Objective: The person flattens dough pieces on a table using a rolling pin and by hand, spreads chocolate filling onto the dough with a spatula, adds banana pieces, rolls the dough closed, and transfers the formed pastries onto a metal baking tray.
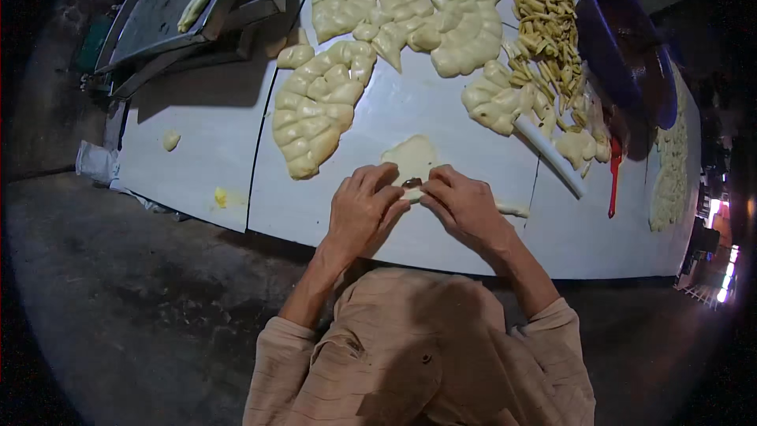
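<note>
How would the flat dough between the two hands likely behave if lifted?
The flat dough would probably droop, since it looks thin. It might also sag unevenly, because a dark piece lies toward its near end.

Both hands at the near edge of the white table (426,102). Left hand (361,209) and right hand (469,209) pinch the near end of a flat dough piece (412,156), fingertips either side of a small dark filling (412,183). Thin dough strip (513,209) just beside the right hand. Cut dough mound (322,106) up-left; bigger dough spread (402,0) at the far side. White rod (550,155) lies slanted on the right, one end by more dough; red tool (614,177) past it. Yellow-brown strip pile (552,24) beside a tilted purple basin (603,31). Metal trays (169,8) far left, one dough roll (199,5) on top.
</note>
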Demonstrator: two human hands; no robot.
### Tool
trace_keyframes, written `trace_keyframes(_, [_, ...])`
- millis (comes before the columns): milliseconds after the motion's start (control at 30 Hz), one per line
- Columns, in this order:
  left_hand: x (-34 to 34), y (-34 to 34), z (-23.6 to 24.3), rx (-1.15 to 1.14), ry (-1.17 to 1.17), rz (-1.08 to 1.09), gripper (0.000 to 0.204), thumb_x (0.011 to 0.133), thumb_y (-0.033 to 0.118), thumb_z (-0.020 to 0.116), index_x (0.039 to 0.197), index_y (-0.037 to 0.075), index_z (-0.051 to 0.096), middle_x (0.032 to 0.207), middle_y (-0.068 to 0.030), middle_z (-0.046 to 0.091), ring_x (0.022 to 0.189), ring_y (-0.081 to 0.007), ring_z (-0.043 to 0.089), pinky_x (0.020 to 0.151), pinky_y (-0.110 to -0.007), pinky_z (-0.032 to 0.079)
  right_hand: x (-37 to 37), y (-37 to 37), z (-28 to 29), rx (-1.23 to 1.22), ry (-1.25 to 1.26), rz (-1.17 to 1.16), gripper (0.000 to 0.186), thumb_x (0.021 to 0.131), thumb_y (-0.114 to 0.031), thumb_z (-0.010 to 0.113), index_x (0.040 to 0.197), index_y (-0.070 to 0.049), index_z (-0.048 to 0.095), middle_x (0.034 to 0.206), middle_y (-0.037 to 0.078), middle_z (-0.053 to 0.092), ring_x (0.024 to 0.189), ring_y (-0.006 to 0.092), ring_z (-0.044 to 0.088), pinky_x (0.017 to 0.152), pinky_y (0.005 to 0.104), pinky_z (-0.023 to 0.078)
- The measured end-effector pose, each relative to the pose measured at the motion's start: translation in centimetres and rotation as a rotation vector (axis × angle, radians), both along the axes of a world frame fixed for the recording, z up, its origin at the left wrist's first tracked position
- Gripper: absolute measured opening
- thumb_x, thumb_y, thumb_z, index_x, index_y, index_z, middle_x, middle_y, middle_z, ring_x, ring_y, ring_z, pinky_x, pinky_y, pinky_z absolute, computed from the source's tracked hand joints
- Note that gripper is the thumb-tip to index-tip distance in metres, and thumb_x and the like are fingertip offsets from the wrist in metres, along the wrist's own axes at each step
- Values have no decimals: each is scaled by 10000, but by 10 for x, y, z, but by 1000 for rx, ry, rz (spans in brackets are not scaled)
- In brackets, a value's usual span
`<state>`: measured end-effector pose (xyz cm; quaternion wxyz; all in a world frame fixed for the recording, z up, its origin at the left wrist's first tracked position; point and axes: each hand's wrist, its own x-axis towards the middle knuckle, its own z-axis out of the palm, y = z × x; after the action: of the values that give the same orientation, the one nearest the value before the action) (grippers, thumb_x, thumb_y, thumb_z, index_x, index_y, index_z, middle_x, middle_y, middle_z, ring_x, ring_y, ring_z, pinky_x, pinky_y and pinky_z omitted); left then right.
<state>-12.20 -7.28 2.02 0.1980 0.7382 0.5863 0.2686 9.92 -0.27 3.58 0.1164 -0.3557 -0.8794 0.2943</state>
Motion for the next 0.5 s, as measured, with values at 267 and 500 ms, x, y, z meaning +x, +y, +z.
trace_keyframes(267, [5, -2, 5, -53, -90, 232, 241, 870, 225, 753, 1056, 74, 735, 1164, -113, 667, 1091, -305, 619, 907, -424, 520, -10, -1, 2, -90, 28, -245, 197, 1002, -229, 588, 1099, -62, 628, 1003, 127, 638, 809, 347, 671, 703, 463, 549])
trace_keyframes(500, [-5, -6, 2, 95, 94, -13, 319, 854, 251, 773, 1159, 178, 716, 1148, -73, 650, 988, -264, 640, 782, -407, 522, 4, -1, -4, 189, 28, 6, 265, 877, -166, 762, 1124, -96, 696, 981, 102, 665, 781, 261, 682, 652, 378, 561])
